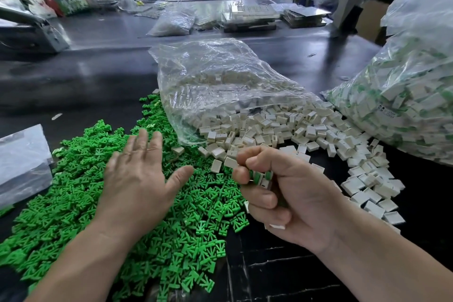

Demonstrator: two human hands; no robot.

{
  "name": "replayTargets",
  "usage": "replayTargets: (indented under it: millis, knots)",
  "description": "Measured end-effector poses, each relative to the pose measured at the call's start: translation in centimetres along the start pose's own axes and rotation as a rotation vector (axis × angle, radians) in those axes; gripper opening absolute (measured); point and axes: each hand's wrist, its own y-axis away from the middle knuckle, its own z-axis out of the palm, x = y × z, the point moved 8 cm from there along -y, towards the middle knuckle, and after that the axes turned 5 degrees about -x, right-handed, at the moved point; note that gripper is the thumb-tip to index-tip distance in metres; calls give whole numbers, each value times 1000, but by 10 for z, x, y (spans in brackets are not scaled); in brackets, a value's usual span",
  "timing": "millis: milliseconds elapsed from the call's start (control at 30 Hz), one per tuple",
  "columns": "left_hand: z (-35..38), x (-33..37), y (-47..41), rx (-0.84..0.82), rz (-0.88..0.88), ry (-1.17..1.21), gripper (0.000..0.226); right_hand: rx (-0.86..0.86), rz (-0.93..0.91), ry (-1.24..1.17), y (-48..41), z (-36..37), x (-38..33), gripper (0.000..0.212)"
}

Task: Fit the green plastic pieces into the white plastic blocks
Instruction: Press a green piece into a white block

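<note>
Left hand (pixel 137 174), fingers straight and spread, palm down over the heap of green plastic pieces (pixel 73 203) on the near left of the dark table (pixel 85 76); whether it touches the heap cannot be told. Right hand (pixel 282 193), near centre, fingers curled round a cluster of held blocks (pixel 261 178), white with green showing in them. Loose white plastic blocks (pixel 294 127) spill from the mouth of a clear bag (pixel 220 81) beyond the hands and spread rightward, toward a larger bag (pixel 416 81) of white-and-green parts at the far right.
</note>
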Motion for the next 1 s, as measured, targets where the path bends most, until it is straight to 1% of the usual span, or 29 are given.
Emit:
replayTargets:
  millis: [67, 133, 167, 267, 300, 400, 467, 500, 567, 600, 667, 767, 867, 1000]
  knots:
    - [3, -8, -2, -56, -15, -30, 95, 19, 4, 32, 0, -1, 1, 17]
    - [10, -8, -2, -131, 10, -78, 96, 30, 11, 52, 1, 0, 2, 17]
    - [10, -6, -1, -139, 29, -82, 96, 33, 14, 60, 2, 0, 3, 17]
    - [-5, 3, 1, -41, 89, -33, 87, 44, 21, 84, 3, 0, 3, 19]
    - [-12, 6, 2, 14, 109, -15, 79, 49, 22, 91, 3, -1, 3, 20]
    - [-30, 15, 10, 208, 224, 39, 43, 61, 24, 112, 3, -2, 1, 21]
    - [-32, 17, 14, 260, 224, 77, 25, 60, 20, 125, 3, -3, 1, 20]
    - [-30, 16, 13, 243, 196, 93, 28, 61, 21, 131, 3, -3, 1, 20]
    - [-22, 12, 10, 150, 132, 85, 46, 65, 24, 141, 3, -3, 2, 20]
    - [-18, 11, 8, 118, 117, 65, 47, 65, 23, 143, 3, -4, 2, 19]
    - [-16, 12, 7, 106, 141, 54, 41, 64, 26, 148, 3, -3, 2, 18]
    - [-25, 18, 12, 161, 189, 82, 30, 69, 31, 166, 4, -3, 3, 18]
    - [-29, 21, 15, 159, 222, 157, 29, 78, 35, 184, 4, -4, 3, 18]
    - [-32, 18, 15, 162, 206, 308, 28, 80, 42, 198, 4, -5, 4, 18]
